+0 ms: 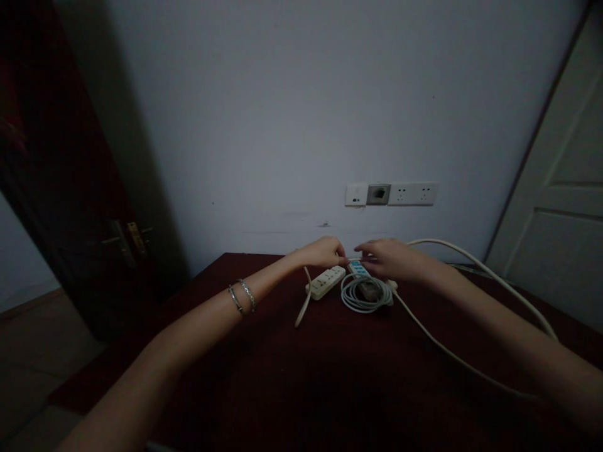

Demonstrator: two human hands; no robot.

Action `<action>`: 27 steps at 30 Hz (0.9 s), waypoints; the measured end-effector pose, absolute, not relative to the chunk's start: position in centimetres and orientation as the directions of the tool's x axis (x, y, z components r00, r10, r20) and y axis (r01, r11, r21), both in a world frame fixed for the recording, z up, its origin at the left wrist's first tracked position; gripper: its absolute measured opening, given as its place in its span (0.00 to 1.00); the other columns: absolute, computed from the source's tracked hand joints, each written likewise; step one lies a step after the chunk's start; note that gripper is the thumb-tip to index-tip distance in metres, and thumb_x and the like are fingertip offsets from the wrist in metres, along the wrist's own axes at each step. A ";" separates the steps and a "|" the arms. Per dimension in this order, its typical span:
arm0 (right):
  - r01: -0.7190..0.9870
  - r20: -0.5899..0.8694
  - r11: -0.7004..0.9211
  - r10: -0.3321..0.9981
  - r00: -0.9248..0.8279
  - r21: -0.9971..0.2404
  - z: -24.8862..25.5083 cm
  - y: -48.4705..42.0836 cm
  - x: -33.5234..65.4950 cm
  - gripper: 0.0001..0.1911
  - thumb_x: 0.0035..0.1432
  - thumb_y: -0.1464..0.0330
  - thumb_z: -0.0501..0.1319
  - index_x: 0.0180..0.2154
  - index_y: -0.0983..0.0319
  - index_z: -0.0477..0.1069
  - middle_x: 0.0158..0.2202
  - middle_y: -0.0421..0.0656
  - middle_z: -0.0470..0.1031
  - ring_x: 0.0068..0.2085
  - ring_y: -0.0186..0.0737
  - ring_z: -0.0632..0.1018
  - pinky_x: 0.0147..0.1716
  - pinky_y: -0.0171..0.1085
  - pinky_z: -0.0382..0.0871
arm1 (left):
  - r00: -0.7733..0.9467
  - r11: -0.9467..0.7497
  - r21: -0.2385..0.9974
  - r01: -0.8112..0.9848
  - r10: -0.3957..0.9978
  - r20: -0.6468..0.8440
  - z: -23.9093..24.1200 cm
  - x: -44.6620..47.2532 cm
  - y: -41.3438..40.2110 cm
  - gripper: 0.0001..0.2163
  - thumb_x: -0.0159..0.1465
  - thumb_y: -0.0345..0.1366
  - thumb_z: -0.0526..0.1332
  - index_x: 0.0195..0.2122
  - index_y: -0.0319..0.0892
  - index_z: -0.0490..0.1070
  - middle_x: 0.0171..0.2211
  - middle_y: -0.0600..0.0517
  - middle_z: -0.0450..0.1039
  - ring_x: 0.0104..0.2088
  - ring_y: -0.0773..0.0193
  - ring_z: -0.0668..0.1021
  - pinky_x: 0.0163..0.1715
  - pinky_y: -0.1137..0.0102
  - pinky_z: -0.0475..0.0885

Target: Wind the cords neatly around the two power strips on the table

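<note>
One white strip (326, 284), one blue strip (358, 269), one coil (352, 304), all on the table (264, 370). My left hand (325, 252) pinches a cord (355, 258); my right hand (392, 258), I cannot tell.

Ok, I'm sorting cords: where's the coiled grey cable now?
In the head view, the coiled grey cable lies on the dark red table, right of centre, just right of the cream power strip and nearer the camera than the right hand.
</note>
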State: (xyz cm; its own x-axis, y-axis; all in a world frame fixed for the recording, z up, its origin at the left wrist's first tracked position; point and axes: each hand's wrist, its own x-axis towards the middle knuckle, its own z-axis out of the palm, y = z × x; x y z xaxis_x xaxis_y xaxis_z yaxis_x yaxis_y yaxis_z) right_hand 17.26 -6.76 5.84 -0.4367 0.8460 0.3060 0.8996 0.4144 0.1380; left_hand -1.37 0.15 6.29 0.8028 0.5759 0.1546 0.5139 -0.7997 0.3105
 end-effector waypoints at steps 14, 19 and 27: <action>0.905 0.645 0.421 0.674 -0.361 0.066 5.7 -7.2 18.6 0.21 0.63 0.57 0.47 0.48 0.57 0.71 0.40 0.47 0.75 0.34 0.42 0.73 0.29 0.35 0.57 | 0.752 -0.583 0.747 0.318 0.635 0.176 5.9 -8.4 4.0 0.18 0.55 0.49 0.58 0.24 0.35 0.69 0.16 0.56 0.61 0.18 0.73 0.62 0.21 0.74 0.56; 0.942 0.642 0.312 0.699 -0.315 0.123 5.3 -6.4 20.7 0.22 0.63 0.62 0.45 0.58 0.50 0.60 0.39 0.45 0.74 0.31 0.41 0.72 0.25 0.35 0.53 | 0.757 -0.236 0.966 0.109 0.649 0.073 4.9 -9.0 3.2 0.14 0.60 0.43 0.54 0.33 0.36 0.70 0.16 0.58 0.58 0.16 0.74 0.58 0.21 0.74 0.59; 0.932 0.550 0.194 0.762 -0.341 0.308 5.5 -5.1 21.5 0.24 0.60 0.68 0.47 0.57 0.46 0.60 0.32 0.45 0.70 0.23 0.35 0.63 0.22 0.35 0.42 | 0.854 -0.331 0.878 0.345 0.498 -0.148 3.7 -7.9 2.8 0.14 0.59 0.42 0.57 0.35 0.36 0.73 0.14 0.59 0.54 0.15 0.73 0.55 0.17 0.74 0.49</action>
